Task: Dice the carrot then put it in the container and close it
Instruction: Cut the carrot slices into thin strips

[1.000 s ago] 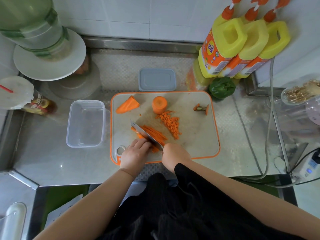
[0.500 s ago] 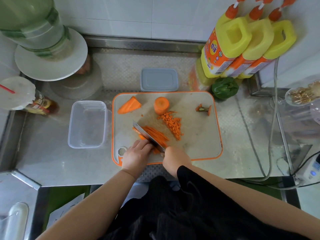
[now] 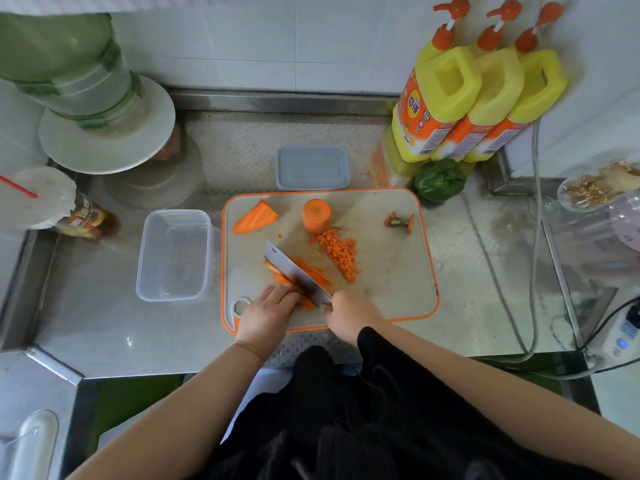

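Near the front edge of the cutting board [image 3: 398,299], the right hand [image 3: 349,315] grips the knife [image 3: 294,271] over carrot strips [image 3: 311,271]. The left hand's [image 3: 266,315] curled fingers hold the strips down. Diced carrot [image 3: 341,252] lies mid-board; the empty container [image 3: 173,254] sits just left of it.

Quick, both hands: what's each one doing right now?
Left hand: fingers curled, pressing down on the carrot strips.
Right hand: gripping the knife.
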Tool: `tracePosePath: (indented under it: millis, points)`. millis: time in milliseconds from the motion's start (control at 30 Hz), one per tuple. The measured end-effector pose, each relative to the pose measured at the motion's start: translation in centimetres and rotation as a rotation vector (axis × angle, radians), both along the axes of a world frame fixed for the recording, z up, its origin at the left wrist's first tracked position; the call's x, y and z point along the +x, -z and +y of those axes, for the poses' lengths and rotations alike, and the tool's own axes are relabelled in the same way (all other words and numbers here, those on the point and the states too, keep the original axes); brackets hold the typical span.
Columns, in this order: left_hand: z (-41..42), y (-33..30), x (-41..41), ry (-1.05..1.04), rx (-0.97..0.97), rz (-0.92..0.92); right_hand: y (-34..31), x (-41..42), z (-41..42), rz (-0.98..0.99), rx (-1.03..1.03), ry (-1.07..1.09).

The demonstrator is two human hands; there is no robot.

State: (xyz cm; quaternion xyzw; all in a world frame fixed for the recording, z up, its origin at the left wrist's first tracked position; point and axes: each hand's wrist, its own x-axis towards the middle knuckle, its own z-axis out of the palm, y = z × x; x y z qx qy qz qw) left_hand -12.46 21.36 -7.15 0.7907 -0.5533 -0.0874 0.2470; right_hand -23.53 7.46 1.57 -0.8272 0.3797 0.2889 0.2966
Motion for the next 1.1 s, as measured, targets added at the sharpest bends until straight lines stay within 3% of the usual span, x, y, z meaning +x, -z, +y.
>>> tracePosePath:
  millis: [1100]
  points:
    - [-0.2, 0.1, 0.3, -0.009, -0.094, 0.001, -1.2, 0.7, -0.6, 0.086, -0.028, -0.104]
